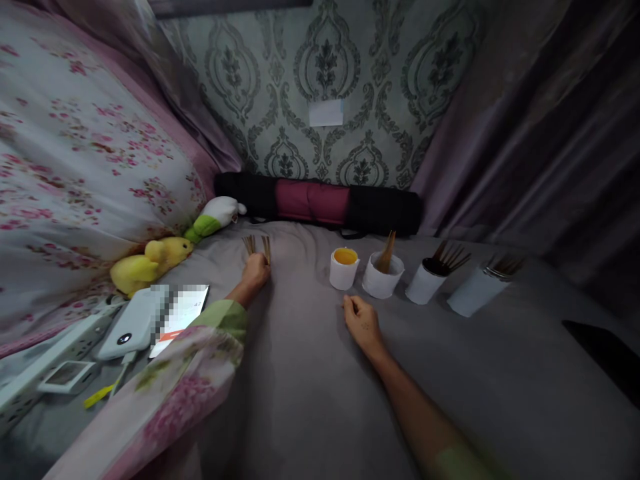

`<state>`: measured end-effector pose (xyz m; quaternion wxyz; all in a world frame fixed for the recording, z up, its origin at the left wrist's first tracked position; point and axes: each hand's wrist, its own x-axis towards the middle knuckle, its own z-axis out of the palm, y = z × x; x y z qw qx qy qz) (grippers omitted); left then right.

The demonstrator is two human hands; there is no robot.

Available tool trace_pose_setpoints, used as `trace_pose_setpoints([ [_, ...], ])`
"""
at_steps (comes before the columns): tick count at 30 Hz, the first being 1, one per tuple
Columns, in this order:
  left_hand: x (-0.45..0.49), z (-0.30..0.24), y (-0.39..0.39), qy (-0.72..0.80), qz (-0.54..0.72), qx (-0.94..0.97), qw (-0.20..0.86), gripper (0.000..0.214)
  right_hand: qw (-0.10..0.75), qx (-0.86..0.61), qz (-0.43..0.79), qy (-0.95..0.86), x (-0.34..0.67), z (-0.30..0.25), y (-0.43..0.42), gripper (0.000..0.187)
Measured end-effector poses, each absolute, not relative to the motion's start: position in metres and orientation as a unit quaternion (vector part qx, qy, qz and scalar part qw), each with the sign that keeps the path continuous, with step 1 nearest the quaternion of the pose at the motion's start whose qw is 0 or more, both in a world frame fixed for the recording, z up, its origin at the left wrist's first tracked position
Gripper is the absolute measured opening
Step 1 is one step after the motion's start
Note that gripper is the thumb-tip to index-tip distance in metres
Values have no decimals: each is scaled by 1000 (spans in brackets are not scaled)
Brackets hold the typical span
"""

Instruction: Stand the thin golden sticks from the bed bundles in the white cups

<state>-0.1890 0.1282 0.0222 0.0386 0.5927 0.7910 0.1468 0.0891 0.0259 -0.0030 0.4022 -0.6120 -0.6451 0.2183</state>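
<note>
The left hand point(256, 272) is closed tight, and its grip has thin sticks point(267, 248). They poke up past the hand in two little bunches, one just short of 12 o'clock and one at 1 o'clock. The hand hides their low ends. The right hand point(364, 323) is low over the gray cloth point(305, 373). Its fingers curl in, and I cannot tell if its grip has hold of a thing.

Four white cups stand in a row past the right hand. The first cup point(343, 277), at 11 o'clock from that hand, is yellow inside. The second cup point(381, 285), at 1 o'clock, has brown sticks point(387, 253) leaning up out of it. The third cup point(423, 288), at 2 o'clock, is dark inside and has sticks that fan out. The fourth cup point(473, 295), between 2 and 3 o'clock, has sticks too.

From the left hand, a yellow toy point(150, 263) is at 9 o'clock. A white and green toy point(215, 217) is at 11 o'clock. A lit phone point(187, 313) and a white power bank point(133, 327) lie at 8 o'clock. A long black and red bag point(313, 202) lies at 1 o'clock, by the wall point(327, 67).
</note>
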Motion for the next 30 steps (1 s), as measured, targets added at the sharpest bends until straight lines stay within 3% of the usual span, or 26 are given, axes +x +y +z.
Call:
trace_pose_setpoints([
  [30, -185, 33, 123, 804, 165, 568, 68, 27, 392, -614, 211, -652, 89, 0, 24, 40],
])
